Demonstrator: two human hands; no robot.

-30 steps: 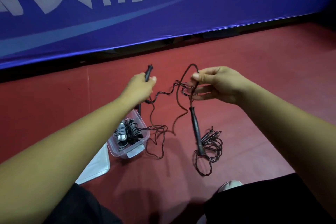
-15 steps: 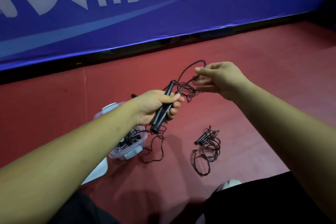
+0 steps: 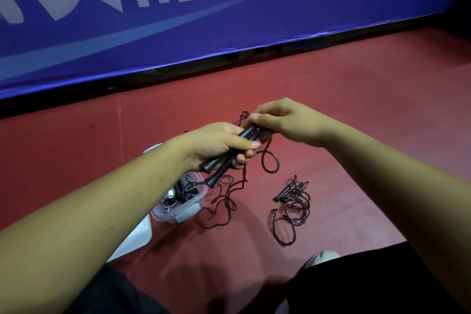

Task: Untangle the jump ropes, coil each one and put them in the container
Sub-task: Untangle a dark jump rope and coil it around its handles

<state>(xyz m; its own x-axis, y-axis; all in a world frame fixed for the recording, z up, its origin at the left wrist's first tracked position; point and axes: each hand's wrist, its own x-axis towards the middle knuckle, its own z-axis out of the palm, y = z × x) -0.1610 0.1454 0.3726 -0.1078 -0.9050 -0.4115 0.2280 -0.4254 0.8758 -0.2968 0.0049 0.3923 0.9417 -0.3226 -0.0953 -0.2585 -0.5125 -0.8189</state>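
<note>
The person sits on the red floor (image 3: 356, 115) with both hands raised and close together. The left hand (image 3: 219, 145) is wrapped around two black jump rope handles (image 3: 216, 164), held side by side and slanting down to the left. The right hand (image 3: 288, 120) pinches the thin dark cord (image 3: 270, 160) right at the handles' upper ends. From there the cord hangs in loops and trails onto the floor beside the clear plastic container (image 3: 201, 194), which already holds coiled ropes (image 3: 184, 187). A second jump rope (image 3: 293, 201) lies in a loose heap to the right, well apart from the container. A pale lid (image 3: 135, 234) lies just beside the container, and a blue banner (image 3: 229, 20) runs behind.
</note>
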